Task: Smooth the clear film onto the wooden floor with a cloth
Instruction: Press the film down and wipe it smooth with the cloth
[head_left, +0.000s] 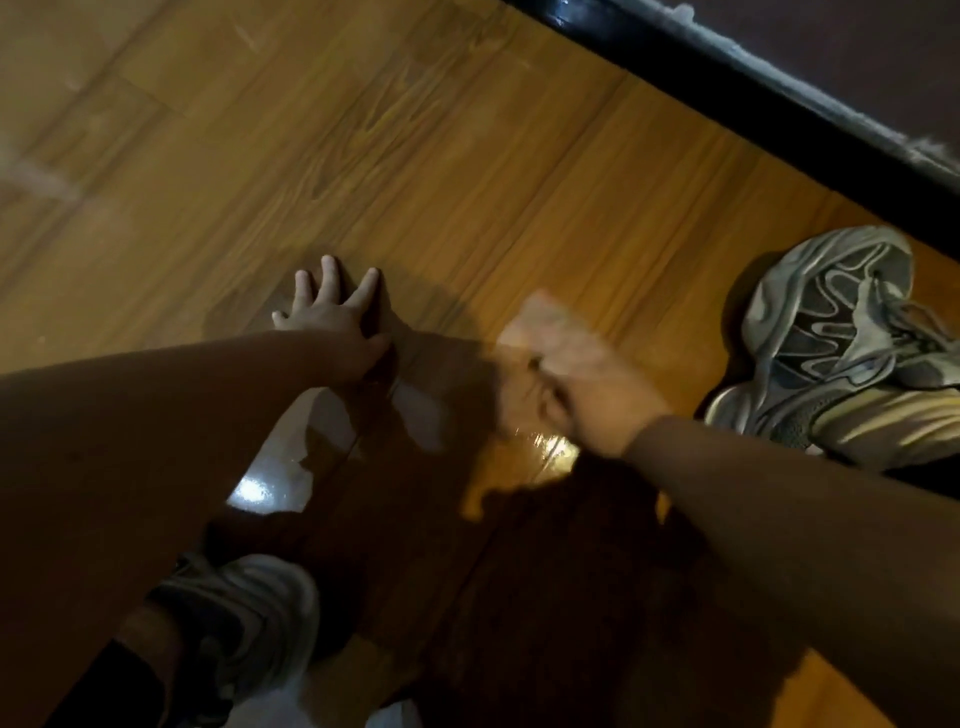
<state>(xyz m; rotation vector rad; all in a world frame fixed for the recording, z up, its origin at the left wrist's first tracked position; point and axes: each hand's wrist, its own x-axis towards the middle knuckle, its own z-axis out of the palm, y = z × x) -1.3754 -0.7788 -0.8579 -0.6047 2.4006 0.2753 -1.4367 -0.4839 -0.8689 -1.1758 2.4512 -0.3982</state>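
Floor (467, 182): orange-brown wood-grain planks, running up to a black skirting (727, 88).

Film (550, 447): clear, lying on the planks under and between the two arms. It shows only as glare patches and wet-looking shine; its edges are hard to make out.

Handling, judged: thin, light and limp, slick on top, prone to creasing and trapping air. Better not pinched. Pin it flat with a palm and stroke outward from the part already down.

Shoe (831, 338): grey, on the floor just right of the work.

Left hand (332, 312): flat, fingers spread, pressing down on the film.

Right hand (587, 384): blurred, fingers curled, seemingly gripping the cloth.

Cloth (524, 325): pale, small, low over the film.
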